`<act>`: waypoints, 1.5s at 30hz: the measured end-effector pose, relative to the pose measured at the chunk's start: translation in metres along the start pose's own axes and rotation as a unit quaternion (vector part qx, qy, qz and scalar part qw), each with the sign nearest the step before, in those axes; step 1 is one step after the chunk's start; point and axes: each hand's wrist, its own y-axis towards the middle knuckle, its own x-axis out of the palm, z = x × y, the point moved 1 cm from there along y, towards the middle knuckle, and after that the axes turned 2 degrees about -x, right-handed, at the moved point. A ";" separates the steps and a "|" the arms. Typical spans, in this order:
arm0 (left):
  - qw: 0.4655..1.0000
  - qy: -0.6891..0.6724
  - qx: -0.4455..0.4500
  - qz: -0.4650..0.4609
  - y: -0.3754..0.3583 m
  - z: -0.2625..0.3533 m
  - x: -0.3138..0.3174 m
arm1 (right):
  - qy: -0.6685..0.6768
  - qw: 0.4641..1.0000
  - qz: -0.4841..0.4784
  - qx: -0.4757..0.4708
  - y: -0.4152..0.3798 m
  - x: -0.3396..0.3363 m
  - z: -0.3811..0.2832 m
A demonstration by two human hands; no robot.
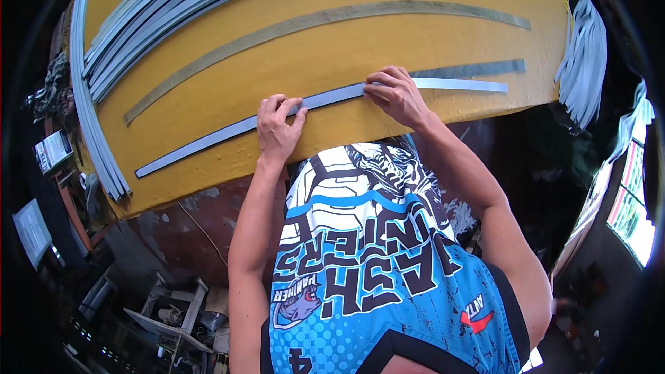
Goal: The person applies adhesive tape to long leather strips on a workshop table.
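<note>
Two pinches: left fingers [285, 106], right fingers [383, 79], each clamped on pale strip [334, 96].

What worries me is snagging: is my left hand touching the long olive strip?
Apart. The head view shows it plainly: bare yellow tabletop lies between the left hand and the olive strip.

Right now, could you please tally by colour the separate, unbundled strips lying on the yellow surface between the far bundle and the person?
Pale strip: 1
Dark grey strip: 1
Olive strip: 1
Total: 3
</note>
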 end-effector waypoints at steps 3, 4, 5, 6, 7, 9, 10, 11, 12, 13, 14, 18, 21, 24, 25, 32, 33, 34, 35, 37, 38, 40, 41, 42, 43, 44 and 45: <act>1.000 0.000 -0.001 0.001 0.000 0.000 0.000 | -0.005 1.000 -0.002 -0.002 0.000 0.000 0.001; 1.000 0.000 -0.004 0.000 0.000 0.000 0.000 | -0.006 1.000 -0.002 -0.002 0.000 0.000 0.001; 1.000 -0.001 -0.004 0.000 0.000 0.001 0.000 | -0.007 1.000 -0.002 -0.003 0.000 0.001 0.001; 1.000 -0.001 -0.004 0.001 0.000 0.001 0.000 | -0.007 1.000 -0.002 -0.004 0.000 0.001 0.001; 1.000 -0.001 -0.005 0.001 0.000 0.001 0.001 | -0.008 1.000 -0.002 -0.005 0.000 0.001 0.002; 1.000 -0.001 -0.002 0.003 0.000 0.000 0.001 | -0.012 1.000 -0.003 -0.008 0.000 0.000 0.002; 1.000 -0.001 0.000 0.005 0.000 0.000 0.001 | -0.012 1.000 -0.003 -0.008 0.000 0.000 0.002; 1.000 -0.002 0.000 0.004 -0.001 -0.001 0.001 | -0.013 1.000 -0.006 -0.007 0.000 0.001 0.001; 1.000 0.001 0.001 0.004 0.000 -0.001 0.000 | -0.014 1.000 -0.008 -0.005 -0.001 0.002 0.002; 1.000 0.003 0.002 0.003 0.000 0.000 0.000 | -0.014 1.000 -0.008 -0.005 -0.001 0.001 0.002; 1.000 0.003 0.002 0.004 0.000 0.000 0.000 | -0.014 1.000 -0.009 -0.006 -0.001 0.001 0.002; 1.000 0.007 0.001 0.005 -0.001 0.000 0.001 | -0.014 1.000 -0.007 -0.004 -0.001 0.002 0.003; 1.000 0.007 0.001 0.005 0.000 0.000 0.001 | -0.012 1.000 -0.008 -0.001 -0.001 0.001 0.003; 1.000 0.007 0.001 0.006 -0.001 0.001 0.001 | -0.006 1.000 -0.012 0.001 -0.001 0.001 0.003; 1.000 0.008 0.002 0.006 -0.001 0.001 0.001 | -0.006 1.000 -0.012 0.000 0.000 0.001 0.003; 1.000 0.002 -0.001 0.010 -0.002 0.002 0.000 | 0.009 1.000 -0.010 0.002 0.002 0.000 0.001; 1.000 0.003 -0.001 0.009 -0.002 0.002 0.000 | 0.008 1.000 -0.012 0.003 0.002 0.000 0.001; 1.000 0.004 -0.001 0.008 -0.002 0.002 0.001 | 0.008 1.000 -0.012 0.002 0.002 0.000 0.001; 1.000 0.004 -0.002 0.010 -0.003 0.002 0.001 | 0.008 1.000 -0.015 0.004 0.002 0.000 0.002; 1.000 0.019 -0.006 0.009 -0.004 0.003 0.002 | 0.009 1.000 -0.017 0.004 0.002 0.000 0.001; 1.000 0.020 -0.007 0.010 -0.006 0.003 0.003 | 0.007 1.000 -0.015 0.003 0.003 0.001 0.001; 0.998 0.054 -0.001 0.021 -0.014 0.004 0.008 | 0.008 1.000 -0.012 0.001 0.003 0.001 0.002; 0.998 0.057 -0.002 0.022 -0.019 0.005 0.009 | 0.008 1.000 -0.013 0.003 0.003 0.002 0.002; 0.996 0.090 0.002 0.026 -0.024 0.008 0.012 | 0.009 1.000 -0.014 0.005 0.003 0.002 0.002; 0.992 0.122 0.006 0.030 -0.028 0.011 0.014 | 0.009 1.000 -0.012 0.004 0.002 0.002 0.003; 0.992 0.123 0.007 0.029 -0.031 0.016 0.017 | 0.011 1.000 -0.009 0.006 0.001 0.004 0.003; 0.989 0.145 -0.001 0.023 -0.034 0.020 0.021 | 0.013 1.000 -0.006 0.007 0.001 0.004 0.003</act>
